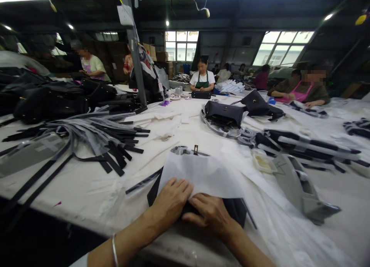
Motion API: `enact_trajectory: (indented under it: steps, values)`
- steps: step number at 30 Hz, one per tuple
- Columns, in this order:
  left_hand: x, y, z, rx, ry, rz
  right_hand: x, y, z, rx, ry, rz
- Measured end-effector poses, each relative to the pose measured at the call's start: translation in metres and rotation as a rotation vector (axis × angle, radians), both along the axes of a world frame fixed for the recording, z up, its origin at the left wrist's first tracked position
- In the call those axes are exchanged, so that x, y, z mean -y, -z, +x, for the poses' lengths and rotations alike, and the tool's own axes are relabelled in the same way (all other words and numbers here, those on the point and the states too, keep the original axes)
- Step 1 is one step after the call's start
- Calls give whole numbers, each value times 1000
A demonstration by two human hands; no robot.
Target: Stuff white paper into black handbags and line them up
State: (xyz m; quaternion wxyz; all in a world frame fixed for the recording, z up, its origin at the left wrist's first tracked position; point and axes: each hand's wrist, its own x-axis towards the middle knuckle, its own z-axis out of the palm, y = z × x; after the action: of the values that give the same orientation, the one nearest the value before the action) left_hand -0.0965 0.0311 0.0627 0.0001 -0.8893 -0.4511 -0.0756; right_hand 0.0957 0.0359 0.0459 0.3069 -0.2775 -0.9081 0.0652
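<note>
A black handbag lies in front of me on the table, largely hidden under a white sheet. At its far side, wrapped grey stuff and a small gold-coloured clasp stick out. My left hand rests on the sheet's near edge, fingers stretched out side by side, thumb hidden. Beside it, my right hand bends its fingers over the bag at the sheet's edge. The right thumb sits lower, with black material between it and the fingers.
Black straps in clear wrapping spread at left, near a grey tape dispenser. Another tape dispenser and a small tray stand right. Further back are a black handbag, a metal post and a person in a green apron.
</note>
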Motion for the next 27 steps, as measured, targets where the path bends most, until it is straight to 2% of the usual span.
enact_trajectory:
  steps: [2, 5, 8, 13, 21, 27]
  values:
    - [2, 2, 2, -15, 10, 39, 2, -10, 8, -104, -13, 115]
    - [4, 4, 2, -11, 24, 88, 1, -23, 17, -202, 125, 286]
    - [6, 6, 0, 21, 34, 130, -2, -24, 18, -114, 239, 355]
    - [7, 7, -3, 77, 63, 228, 0, -16, 14, 8, 326, 424]
    - [14, 9, -14, 255, 128, 457, 11, -19, 17, -135, 245, 333]
    - [18, 16, -15, 243, 234, 400, 22, -19, 20, -34, 345, 254]
